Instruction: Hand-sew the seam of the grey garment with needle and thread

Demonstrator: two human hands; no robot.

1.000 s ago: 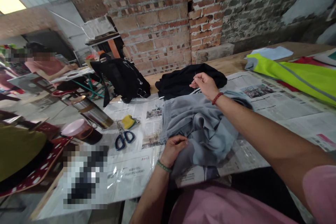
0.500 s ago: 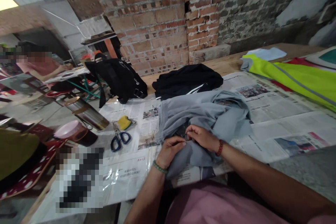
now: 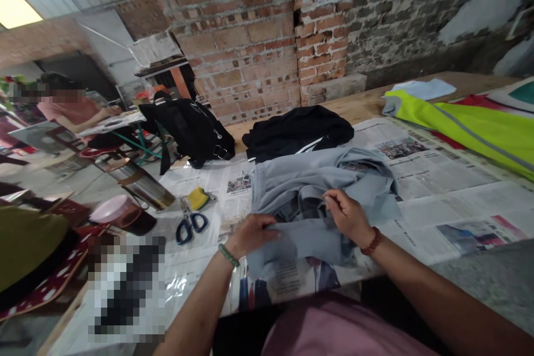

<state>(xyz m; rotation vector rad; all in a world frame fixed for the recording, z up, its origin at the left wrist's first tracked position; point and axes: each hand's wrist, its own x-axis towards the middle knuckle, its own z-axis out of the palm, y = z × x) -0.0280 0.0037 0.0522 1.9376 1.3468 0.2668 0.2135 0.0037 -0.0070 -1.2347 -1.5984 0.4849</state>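
Note:
A light grey garment [image 3: 300, 169] lies rumpled on the newspaper-covered table, a band of its cloth spread toward me. My left hand [image 3: 254, 236], with a green bead bracelet, grips the near edge of this cloth, thumb on top. Raised slightly above the folds, my right hand [image 3: 348, 214] has a red bead bracelet and its thumb and forefinger pinched together. Whatever sits in that pinch is too small to make out. Blue-handled scissors [image 3: 191, 225] lie to the left, beside a small yellow item [image 3: 197, 198].
Behind the garment are a black folded garment [image 3: 298, 128] and a black backpack [image 3: 189, 133]. A steel flask [image 3: 137, 181] and a pink-lidded jar [image 3: 123, 214] stand left. A fluorescent yellow garment [image 3: 471, 119] lies right. Another person [image 3: 77, 108] sits at a far table.
My hands have moved apart: the right one rightward and up, the left one slightly left. The near band of grey cloth is now stretched flatter, uncovering more newspaper at the table's front.

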